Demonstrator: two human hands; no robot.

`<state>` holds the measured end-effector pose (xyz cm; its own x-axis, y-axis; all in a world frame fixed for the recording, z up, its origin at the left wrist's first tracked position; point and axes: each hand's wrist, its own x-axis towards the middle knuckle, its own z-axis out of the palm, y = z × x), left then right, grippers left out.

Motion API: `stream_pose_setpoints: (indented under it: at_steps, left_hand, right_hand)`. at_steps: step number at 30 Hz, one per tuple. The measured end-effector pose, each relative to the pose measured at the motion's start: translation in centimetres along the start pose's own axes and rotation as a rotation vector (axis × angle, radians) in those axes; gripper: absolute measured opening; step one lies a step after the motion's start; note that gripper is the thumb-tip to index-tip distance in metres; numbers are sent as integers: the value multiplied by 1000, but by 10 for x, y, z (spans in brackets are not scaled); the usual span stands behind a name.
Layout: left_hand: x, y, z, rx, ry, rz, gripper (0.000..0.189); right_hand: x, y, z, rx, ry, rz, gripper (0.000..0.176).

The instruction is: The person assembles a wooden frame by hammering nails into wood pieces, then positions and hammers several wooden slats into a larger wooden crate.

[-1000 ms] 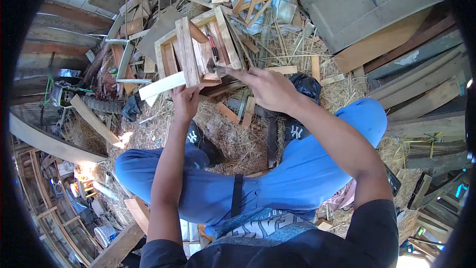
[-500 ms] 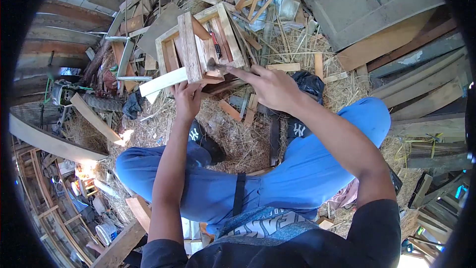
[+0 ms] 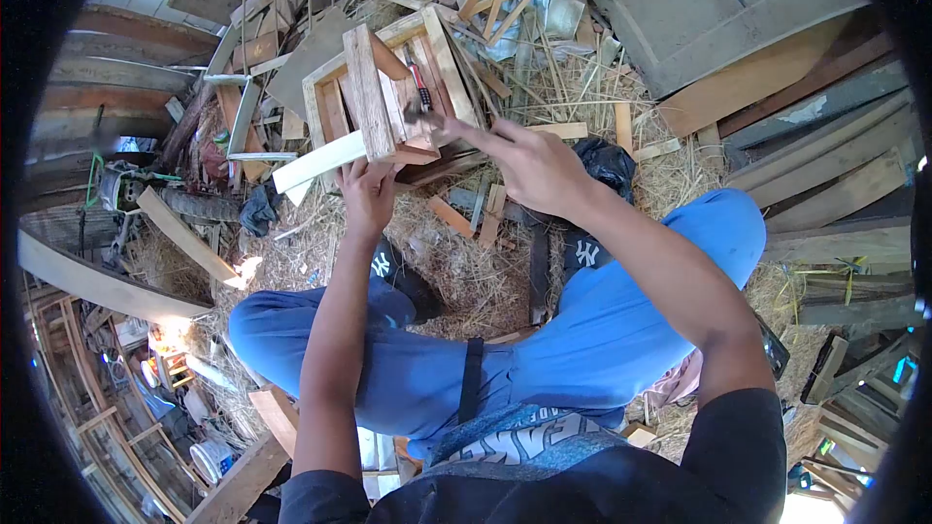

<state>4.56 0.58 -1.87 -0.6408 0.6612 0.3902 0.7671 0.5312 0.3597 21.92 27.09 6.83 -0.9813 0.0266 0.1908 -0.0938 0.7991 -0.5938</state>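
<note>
My right hand (image 3: 546, 167) is wrapped round the handle of a hammer, and its dark head (image 3: 419, 116) is close over the near end of a small wooden frame (image 3: 367, 97). That frame rests on a larger slatted wooden box (image 3: 450, 63). My left hand (image 3: 367, 196) grips the frame's near end from below, fingers partly hidden beneath the wood. A pale wood strip (image 3: 320, 161) sticks out leftward just above that hand. Inside the box lies a red-and-black handled tool (image 3: 420, 85).
Straw and wood offcuts (image 3: 450, 216) cover the ground between my feet. A black plastic bag (image 3: 604, 167) lies right of the box. Large panels (image 3: 733, 10) and stacked boards (image 3: 845, 184) line the right side. A curved plank (image 3: 107, 272) is at left.
The hammer head has risen slightly away from the frame, with my right hand shifting a little. My left hand stays where it was on the wood.
</note>
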Motion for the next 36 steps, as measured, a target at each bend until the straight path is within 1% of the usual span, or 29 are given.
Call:
stream_pose_setpoints:
  at_steps: [1,2,4,5,7,8,10,11,13,14,15,17,18,19,20,21,23,24,26,28,30,32,33,35,36]
  left_hand:
    - [-1,1,0,-26,4,-28,12]
    - [-3,-1,-2,-24,2,-33,12]
    - [-5,-7,-2,28,-107,-60,14]
    - [-6,-8,-1,28,-108,-53,14]
    - [-2,-6,-1,18,-67,-17,15]
    - [-1,-5,-1,19,-66,-15,15]
    - [1,3,-2,47,1,-9,10]
    - [-2,2,-2,47,-1,-18,10]
    - [-4,-2,-2,44,-59,-32,12]
    - [-5,-3,-2,45,-62,-30,12]
    - [-4,-2,-3,32,-61,-24,12]
    - [1,0,-4,19,-53,-7,13]
    - [3,3,-4,29,-24,10,13]
    - [2,5,-5,40,5,19,13]
    - [2,5,-6,40,6,12,13]
    - [1,4,-6,45,-31,-18,13]
    - [-3,4,-5,52,-72,-51,14]
    - [-3,4,-5,53,-53,-33,15]
    - [0,3,-5,52,-29,0,16]
    - [-1,2,-4,30,-73,-30,18]
    - [1,2,-2,35,-41,-24,15]
    - [-2,4,-2,44,-12,-28,13]
    - [-3,2,-2,45,-32,-27,15]
    - [-3,1,-3,47,-53,-13,18]
    - [-5,2,-3,74,-70,-28,17]
  right_hand:
    - [1,-2,-1,69,78,-13,91]
    - [1,-1,1,73,73,-14,91]
    - [0,4,4,71,32,-54,90]
    - [-2,7,8,69,38,-52,90]
    - [-1,7,11,-61,-63,-18,89]
    - [-2,9,11,-61,-61,-18,89]
    - [2,1,0,53,-8,-17,88]
    - [2,1,2,56,-16,-19,88]
    - [3,1,6,126,183,-48,88]
    - [3,2,3,113,93,-41,88]
    - [1,5,4,112,97,-38,88]
    - [-1,12,8,-83,-127,14,88]
    - [1,10,5,-85,-121,16,88]
    - [2,8,3,-22,-84,10,87]
    - [2,6,2,43,-53,4,86]
    - [3,5,1,44,-62,2,86]
    - [3,4,3,169,97,-34,87]
    - [2,6,6,173,98,-31,87]
    - [0,12,7,-117,-137,-21,86]
    - [1,9,5,-87,-117,-11,86]
    - [2,4,4,-48,-118,-8,85]
    - [4,-2,-2,89,5,-46,86]
    - [3,-2,-1,93,4,-46,86]
    - [2,1,-1,-95,-119,-27,80]
    - [1,3,1,-98,-112,-25,80]
